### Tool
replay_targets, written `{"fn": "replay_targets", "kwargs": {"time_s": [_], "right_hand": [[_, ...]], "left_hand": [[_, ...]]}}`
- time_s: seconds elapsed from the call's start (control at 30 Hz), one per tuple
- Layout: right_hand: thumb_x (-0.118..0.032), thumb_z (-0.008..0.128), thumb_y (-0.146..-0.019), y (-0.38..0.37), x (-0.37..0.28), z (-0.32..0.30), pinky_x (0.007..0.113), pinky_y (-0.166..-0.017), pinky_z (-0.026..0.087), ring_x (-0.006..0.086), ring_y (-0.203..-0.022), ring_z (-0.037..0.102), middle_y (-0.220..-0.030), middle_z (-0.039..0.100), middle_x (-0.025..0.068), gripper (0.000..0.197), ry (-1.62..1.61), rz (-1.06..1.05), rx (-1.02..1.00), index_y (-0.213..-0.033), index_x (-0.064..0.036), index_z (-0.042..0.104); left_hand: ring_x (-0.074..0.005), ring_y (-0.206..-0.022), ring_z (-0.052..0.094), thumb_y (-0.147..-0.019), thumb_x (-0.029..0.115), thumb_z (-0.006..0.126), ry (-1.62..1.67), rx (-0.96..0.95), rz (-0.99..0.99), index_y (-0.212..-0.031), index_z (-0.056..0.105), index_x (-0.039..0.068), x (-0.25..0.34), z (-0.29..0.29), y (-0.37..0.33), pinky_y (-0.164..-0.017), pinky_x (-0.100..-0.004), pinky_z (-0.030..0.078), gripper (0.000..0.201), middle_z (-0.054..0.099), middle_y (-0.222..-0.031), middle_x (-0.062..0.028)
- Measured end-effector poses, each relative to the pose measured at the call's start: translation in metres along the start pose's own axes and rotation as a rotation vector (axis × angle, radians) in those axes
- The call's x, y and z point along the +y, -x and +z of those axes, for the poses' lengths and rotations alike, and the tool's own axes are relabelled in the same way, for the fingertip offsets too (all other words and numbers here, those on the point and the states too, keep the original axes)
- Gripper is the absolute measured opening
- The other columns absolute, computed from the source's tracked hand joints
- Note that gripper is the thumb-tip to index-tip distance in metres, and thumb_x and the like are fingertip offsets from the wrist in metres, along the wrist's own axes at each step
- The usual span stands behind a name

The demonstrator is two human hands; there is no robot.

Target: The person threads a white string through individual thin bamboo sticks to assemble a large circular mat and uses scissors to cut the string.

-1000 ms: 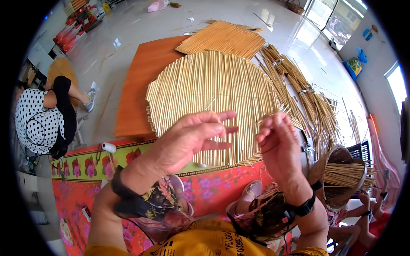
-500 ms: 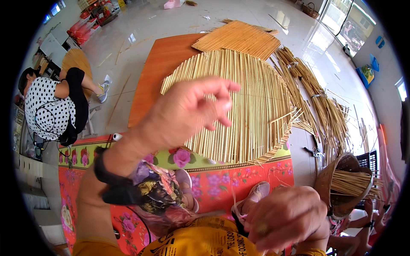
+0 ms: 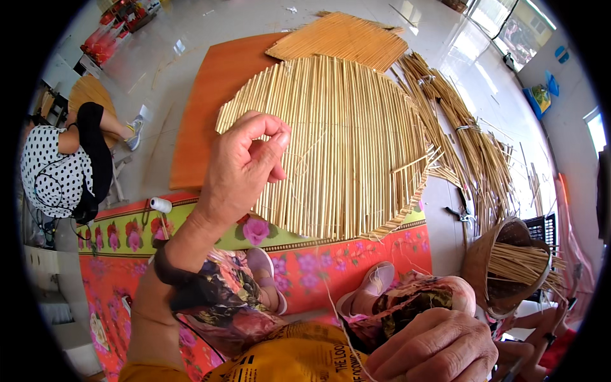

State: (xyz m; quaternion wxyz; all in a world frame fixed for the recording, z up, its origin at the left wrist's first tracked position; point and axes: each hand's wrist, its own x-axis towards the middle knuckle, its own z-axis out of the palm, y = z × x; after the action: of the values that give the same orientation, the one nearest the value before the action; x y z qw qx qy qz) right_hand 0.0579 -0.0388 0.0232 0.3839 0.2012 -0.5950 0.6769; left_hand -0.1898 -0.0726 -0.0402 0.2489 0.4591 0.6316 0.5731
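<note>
A large round mat of straw-coloured stalks (image 3: pixel 337 146), laid side by side, rests on an orange board (image 3: pixel 203 108). Over its left part is my left hand (image 3: pixel 248 162), thumb and fingertips pinched together; what they hold is too small to make out. A pale thread (image 3: pixel 328 290) rises from near my lap toward the mat's near edge, and fine loops of thread show on the stalks beside my left hand. Low at the right, my right hand (image 3: pixel 439 347) is closed in a fist, with the thread's lower end running to it.
Behind lies another stalk panel (image 3: pixel 340 39). Bundled stalks (image 3: pixel 474 137), pliers (image 3: pixel 463 215) and a basket of cut stalks (image 3: pixel 509 267) are at the right. A white thread spool (image 3: pixel 160 205) lies on the floral mat (image 3: pixel 305 267). A person in a polka-dot top (image 3: pixel 57 165) sits at left.
My left hand has drawn back to the left and its fingers have come together in a pinch. My right hand has moved slightly down. The view has shifted a little.
</note>
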Motion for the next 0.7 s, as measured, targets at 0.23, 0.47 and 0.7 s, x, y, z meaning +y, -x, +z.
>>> {"fn": "replay_targets", "kwargs": {"time_s": [0.23, 0.47, 0.7], "right_hand": [[-0.010, 0.062, -0.088, -0.002, 0.011, -0.007, 0.038, -0.058, 0.057, 0.0274, -0.059, 0.064, -0.068, 0.060, 0.0171, 0.029, -0.005, -0.038, -0.011, -0.063, 0.0036, 0.060], [-0.011, 0.062, -0.088, -0.001, 0.015, -0.028, 0.036, -0.058, 0.056, 0.0268, -0.060, 0.064, -0.068, 0.060, 0.0169, 0.030, 0.050, -0.014, -0.076, -0.062, 0.0030, 0.060], [-0.010, 0.055, -0.095, 0.009, 0.029, -0.032, 0.027, -0.062, 0.051, 0.0112, -0.068, 0.059, -0.078, 0.059, 0.0046, 0.009, -0.013, 0.749, 0.566, -0.093, -0.0004, 0.055]], "left_hand": [[-0.0075, -0.060, 0.058, -0.094, 0.006, 0.056, -0.012, -0.022, 0.032, -0.092, 0.056, -0.002, -0.003, 0.006, -0.002, -0.053, -0.0201, 0.048, 0.009, 0.057, -0.093, -0.0051], [-0.0057, -0.070, 0.058, -0.099, 0.014, 0.051, 0.155, -0.193, -0.004, -0.094, 0.056, 0.001, 0.012, 0.021, 0.008, -0.064, -0.0208, 0.050, 0.015, 0.058, -0.086, -0.0012], [-0.0079, -0.078, 0.058, -0.096, 0.018, 0.058, 0.468, -0.287, -0.054, -0.095, 0.058, 0.002, 0.023, 0.030, 0.015, -0.073, -0.0243, 0.050, 0.016, 0.059, -0.084, -0.0006]]}}
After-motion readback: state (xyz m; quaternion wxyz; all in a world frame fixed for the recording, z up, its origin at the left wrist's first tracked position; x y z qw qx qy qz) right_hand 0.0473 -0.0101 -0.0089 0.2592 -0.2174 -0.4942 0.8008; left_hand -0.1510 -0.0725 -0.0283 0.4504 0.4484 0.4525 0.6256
